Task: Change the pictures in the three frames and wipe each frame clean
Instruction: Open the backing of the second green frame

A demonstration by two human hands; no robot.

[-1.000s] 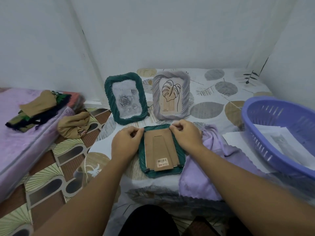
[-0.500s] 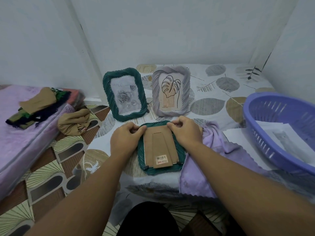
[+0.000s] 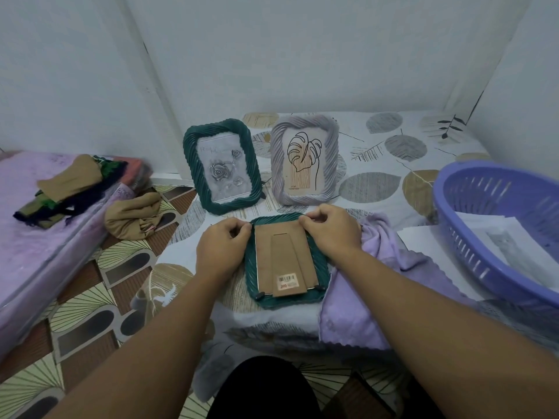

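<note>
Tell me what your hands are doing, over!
Left hand, right hand pinching top corners of face-down green frame. Backing board on. Purple cloth beside it.

Single view only, head-worn, wide-angle; I see no second view for overlap. Camera sits above and behind forearms, looks forward and down. Both arms enter from bottom edge, converge mid-frame: left hand and right hand close to lens, at centre. Black-clad lap at bottom centre, directly beneath camera. Far edge of view reaches white walls and room corner. Left margin takes in patterned floor; right margin cuts purple basket. Straight lines bow near edges.
</note>
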